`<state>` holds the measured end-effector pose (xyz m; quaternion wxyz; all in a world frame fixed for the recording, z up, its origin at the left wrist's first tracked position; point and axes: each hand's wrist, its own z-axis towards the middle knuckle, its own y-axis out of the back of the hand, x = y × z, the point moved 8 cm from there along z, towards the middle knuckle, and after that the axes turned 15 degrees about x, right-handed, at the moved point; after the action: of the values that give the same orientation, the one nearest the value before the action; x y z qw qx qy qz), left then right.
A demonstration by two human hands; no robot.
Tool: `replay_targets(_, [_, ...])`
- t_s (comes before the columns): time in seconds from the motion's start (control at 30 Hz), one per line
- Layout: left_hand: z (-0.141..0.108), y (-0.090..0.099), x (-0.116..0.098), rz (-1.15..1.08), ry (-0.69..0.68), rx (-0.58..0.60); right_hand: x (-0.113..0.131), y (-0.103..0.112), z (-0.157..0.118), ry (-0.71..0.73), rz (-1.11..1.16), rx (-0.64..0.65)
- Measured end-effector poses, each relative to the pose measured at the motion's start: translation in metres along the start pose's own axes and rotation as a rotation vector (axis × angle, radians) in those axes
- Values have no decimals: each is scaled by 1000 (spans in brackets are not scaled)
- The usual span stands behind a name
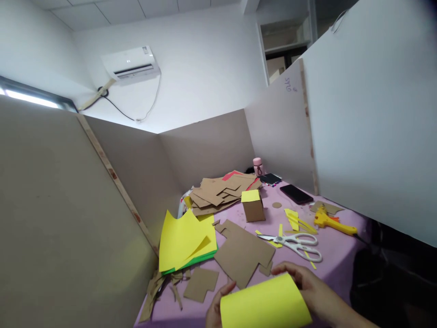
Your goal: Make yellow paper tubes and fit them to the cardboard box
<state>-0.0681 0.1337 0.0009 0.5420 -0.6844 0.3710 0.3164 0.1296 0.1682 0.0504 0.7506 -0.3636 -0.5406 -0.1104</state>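
A curved yellow sheet [264, 304] is held between my two hands at the bottom of the view. My left hand [217, 306] grips its left edge, partly cut off by the frame. My right hand [307, 284] holds the right edge, its thumb side hidden behind the sheet. Just beyond the sheet lies a flat cut piece of brown cardboard [243, 250]. White-handled scissors [293, 241] rest with their blades apart near yellow strips [293, 219]. Farther back stands a small cardboard box [253, 212] with a yellow top.
Yellow and green sheets [186, 239] are stacked at the left. A cardboard pile [221, 191] fills the back. At the right are a yellow glue gun [332, 222] and a phone [296, 194]. A pink bottle [258, 167] stands behind. Grey partitions [211, 141] enclose the table.
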Motion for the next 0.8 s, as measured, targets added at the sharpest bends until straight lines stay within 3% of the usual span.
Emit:
replay_targets(0.1, [-5, -12, 7, -68, 197, 59, 2, 4, -3, -10, 5, -30])
replay_targets(0.2, [-8, -10, 0, -91, 14, 61, 11, 10, -3, 35, -70, -51])
replay_targets(0.3, [-8, -6, 5, -129, -158, 54, 7, 30, -2, -18, -96, -231])
replay_targets(0.4, [7, -21, 20, -135, -214, 123, -2, 38, 8, -61, -48, -330])
replay_targets(0.5, [30, -43, 25, -202, -266, 143, -9, 29, 29, -91, -34, -271])
replay_targets(0.63, [63, -64, 17, -296, -283, 159, -18, 22, 55, -160, -85, -156])
replay_targets(0.8, [94, -71, -5, -373, -237, 120, -30, 41, 83, -217, -65, -121])
